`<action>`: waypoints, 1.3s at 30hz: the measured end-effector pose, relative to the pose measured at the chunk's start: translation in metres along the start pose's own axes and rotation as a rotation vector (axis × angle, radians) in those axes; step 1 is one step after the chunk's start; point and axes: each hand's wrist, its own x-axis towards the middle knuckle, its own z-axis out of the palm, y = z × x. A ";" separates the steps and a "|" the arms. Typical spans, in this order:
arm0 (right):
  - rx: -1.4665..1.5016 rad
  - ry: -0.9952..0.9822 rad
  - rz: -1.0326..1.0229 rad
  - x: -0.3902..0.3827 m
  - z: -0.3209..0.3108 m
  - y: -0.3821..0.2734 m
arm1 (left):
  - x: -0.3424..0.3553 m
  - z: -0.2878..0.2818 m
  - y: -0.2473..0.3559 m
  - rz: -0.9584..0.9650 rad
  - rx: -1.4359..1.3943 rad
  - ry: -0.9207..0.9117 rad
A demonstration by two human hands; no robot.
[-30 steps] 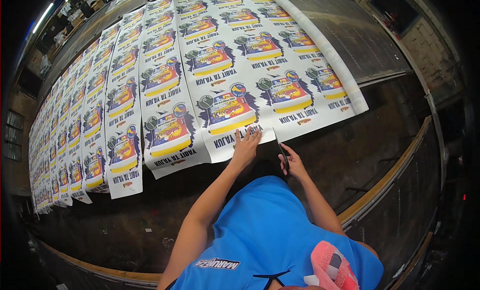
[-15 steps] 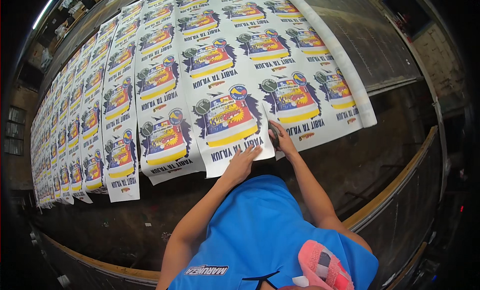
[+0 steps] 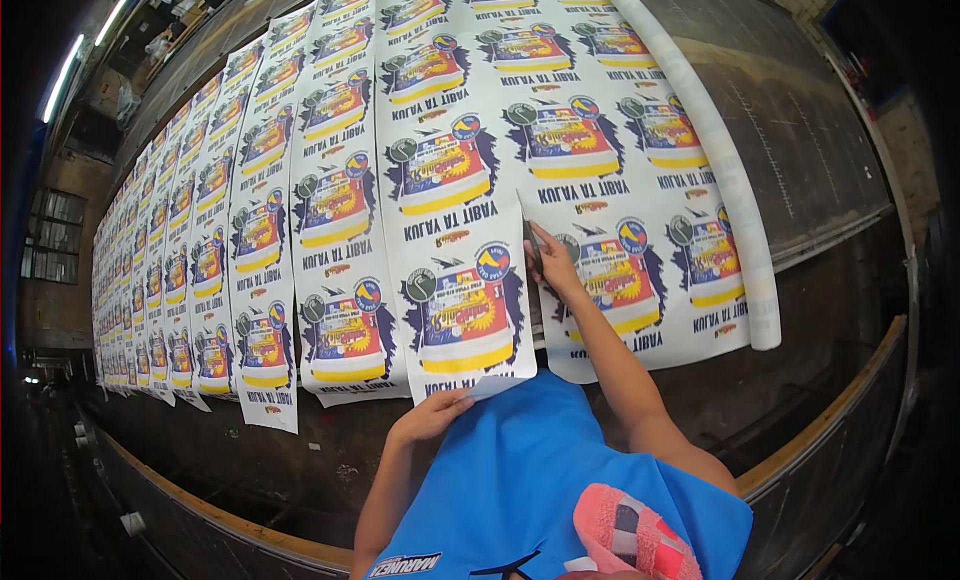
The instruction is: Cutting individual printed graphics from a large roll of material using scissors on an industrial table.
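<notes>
A large white sheet (image 3: 640,195) printed in repeating colourful logos drapes over the table's near edge. My right hand (image 3: 553,260) is closed round dark-handled scissors (image 3: 533,248), at a slit between two columns of prints. Their blades are mostly hidden by the hand and the sheet. Left of the slit hangs a partly cut strip (image 3: 465,315), its lower end lying against my blue shirt. My left hand (image 3: 437,416) pinches that strip's bottom edge, which curls up slightly to show its blank back.
Several separate strips (image 3: 265,350) hang side by side to the left. A rolled white edge (image 3: 735,190) of the sheet runs along the right. Beyond it lies the dark tabletop (image 3: 800,150). A wood-topped rail (image 3: 835,410) stands at the lower right.
My right hand and the scissors have moved farther up the sheet, and the slit is longer. My left hand has gone from lying on the print to gripping the strip's bottom edge.
</notes>
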 end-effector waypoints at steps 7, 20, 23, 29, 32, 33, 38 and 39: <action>0.108 -0.012 -0.026 0.111 0.004 -0.023 | -0.009 -0.015 0.040 -0.221 -0.173 0.026; 0.146 -0.070 -0.018 0.334 0.022 -0.067 | -0.029 -0.012 -0.023 -0.279 -0.719 0.381; 0.251 -0.089 -0.089 0.389 0.027 -0.078 | -0.027 -0.006 -0.025 -0.268 -0.785 0.466; 0.140 0.012 -0.093 0.480 0.020 -0.092 | -0.022 -0.002 -0.041 -0.327 -0.891 0.557; -0.021 -0.016 -0.036 0.498 0.026 -0.109 | -0.024 0.004 -0.045 -0.352 -0.909 0.607; -0.017 -0.021 -0.032 0.502 0.028 -0.113 | -0.025 0.005 -0.044 -0.355 -0.913 0.617; -0.024 -0.057 -0.188 0.509 0.010 -0.125 | -0.017 0.001 -0.042 -0.354 -0.782 0.618; 0.000 -0.036 -0.175 0.498 0.005 -0.122 | -0.016 0.000 -0.042 -0.342 -0.723 0.604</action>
